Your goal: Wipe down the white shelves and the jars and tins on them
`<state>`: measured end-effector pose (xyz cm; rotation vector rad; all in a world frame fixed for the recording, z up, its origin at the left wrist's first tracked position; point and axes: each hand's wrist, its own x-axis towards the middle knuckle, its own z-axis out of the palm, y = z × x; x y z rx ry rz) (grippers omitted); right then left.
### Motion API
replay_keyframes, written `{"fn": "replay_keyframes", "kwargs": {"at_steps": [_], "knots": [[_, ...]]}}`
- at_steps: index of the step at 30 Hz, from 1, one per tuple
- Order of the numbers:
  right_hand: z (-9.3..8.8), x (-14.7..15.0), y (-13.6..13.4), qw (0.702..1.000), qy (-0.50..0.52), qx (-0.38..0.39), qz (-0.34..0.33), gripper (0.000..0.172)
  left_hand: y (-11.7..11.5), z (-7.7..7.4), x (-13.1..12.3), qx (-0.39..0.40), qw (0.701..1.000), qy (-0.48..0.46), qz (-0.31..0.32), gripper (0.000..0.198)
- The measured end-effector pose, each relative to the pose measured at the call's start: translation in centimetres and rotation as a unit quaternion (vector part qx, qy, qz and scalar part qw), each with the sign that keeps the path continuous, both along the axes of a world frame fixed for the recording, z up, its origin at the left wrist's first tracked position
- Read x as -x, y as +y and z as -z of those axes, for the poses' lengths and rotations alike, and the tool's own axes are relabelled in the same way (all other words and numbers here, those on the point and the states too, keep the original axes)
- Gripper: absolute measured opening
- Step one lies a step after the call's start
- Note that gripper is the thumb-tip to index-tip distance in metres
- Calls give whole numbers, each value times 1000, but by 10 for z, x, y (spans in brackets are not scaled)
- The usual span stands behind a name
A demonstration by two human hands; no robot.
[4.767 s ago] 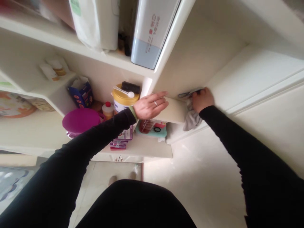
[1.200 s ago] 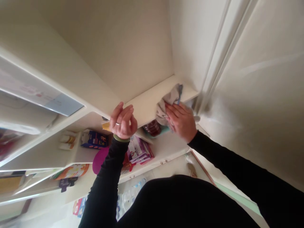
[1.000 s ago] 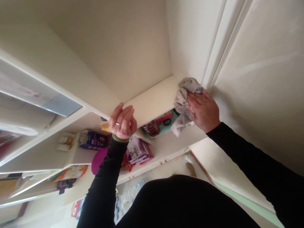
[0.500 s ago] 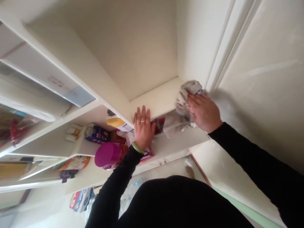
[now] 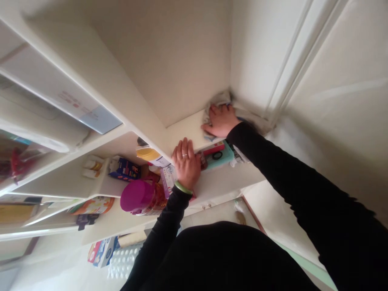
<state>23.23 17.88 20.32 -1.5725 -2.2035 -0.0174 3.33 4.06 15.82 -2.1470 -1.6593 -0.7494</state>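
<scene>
My right hand (image 5: 222, 120) presses a crumpled grey-beige cloth (image 5: 224, 98) onto the white shelf board (image 5: 184, 128), near the back right corner of the compartment. Its fingers are spread on top of the cloth, and part of the cloth trails to the right under my wrist. My left hand (image 5: 187, 163) rests on the front edge of the same board with nothing held. It wears a ring and a pale green bangle, and its fingers point up along the board.
Below the board lie a teal box (image 5: 222, 157) and a red item. To the left are a jar with a magenta lid (image 5: 137, 197), a dark blue box (image 5: 125, 169) and a flat white box (image 5: 57, 91). A white side panel (image 5: 263, 52) stands at the right.
My right hand has moved left and deeper onto the board with the cloth, uncovering the teal box below. My left hand has shifted slightly right and down in view.
</scene>
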Motion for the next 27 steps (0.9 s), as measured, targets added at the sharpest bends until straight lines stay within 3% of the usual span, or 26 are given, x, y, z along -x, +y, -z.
{"fn": "replay_keyframes", "kwargs": {"at_steps": [3,5,7,9,12,16,19,22,27], "knots": [[-6,1,-42,997,-45,-3,-59,76,-2,-2,0,12,1000,16,-13,57],[-3,-15,-72,993,-60,-38,-97,70,-2,-4,1,14,1000,18,-8,59],[2,-39,-88,993,-67,-51,-81,71,-3,-4,3,12,1000,19,4,61],[4,-60,-86,996,-72,-31,-46,76,-4,-3,4,10,1000,20,11,63],[0,-69,-59,998,-68,14,-6,85,-4,-2,4,12,1000,22,13,64],[-17,-46,-9,996,-50,78,6,88,-1,2,4,10,1000,17,14,63],[-27,-30,12,993,-45,110,12,90,0,3,5,9,1000,10,18,62],[-26,-31,1,993,-46,103,23,93,-1,2,7,8,1000,6,23,61],[2,-62,-65,1000,-29,-4,-5,93,-3,1,10,0,999,5,38,60]]}}
